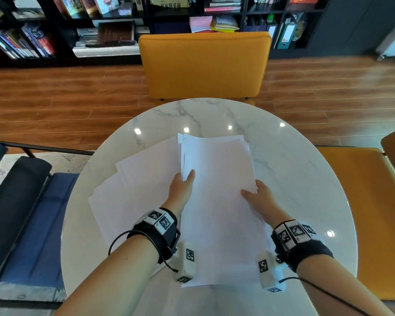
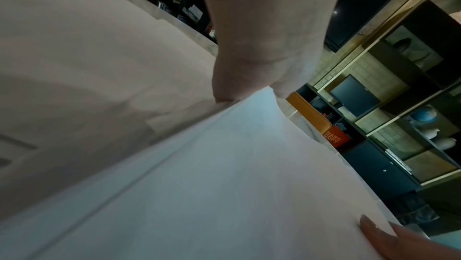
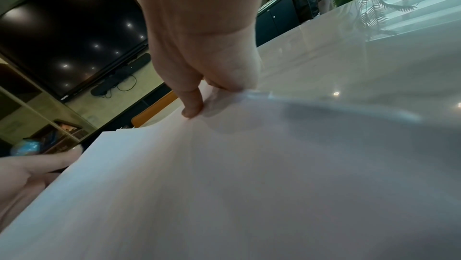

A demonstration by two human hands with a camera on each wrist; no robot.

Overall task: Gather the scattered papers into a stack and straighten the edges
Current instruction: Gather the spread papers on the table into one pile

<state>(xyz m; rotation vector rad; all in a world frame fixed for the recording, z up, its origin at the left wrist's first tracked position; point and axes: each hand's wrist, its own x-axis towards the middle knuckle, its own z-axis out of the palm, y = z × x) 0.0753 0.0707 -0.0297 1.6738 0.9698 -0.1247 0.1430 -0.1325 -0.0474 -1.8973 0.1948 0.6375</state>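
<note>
The left hand (image 1: 183, 187) pinches the left edge of a bundle of papers (image 1: 217, 169), with the thumb on top and the fingers under it. The right hand (image 1: 258, 197) grips the right edge of the same bundle in the same way. The bundle is lifted at the middle of the round marble surface (image 1: 306, 179), and its far end is not even: several sheet corners stand out like steps.

More loose sheets (image 1: 132, 185) lie flat on the left half of the surface, partly under the bundle and reaching toward the left edge. One long sheet near the front edge seems to hang down from the bundle or to lie under it; I cannot tell which.

The risks, as I judge them:
- Both grips are only at the side edges, so inner sheets can slide out and fan wider if the bundle is tilted.
- The surface is glossy, so the loose sheets can slip toward the left edge and fall when the hands sweep them.
- If the bundle is tapped while the corners are so uneven, they may bend.
</note>
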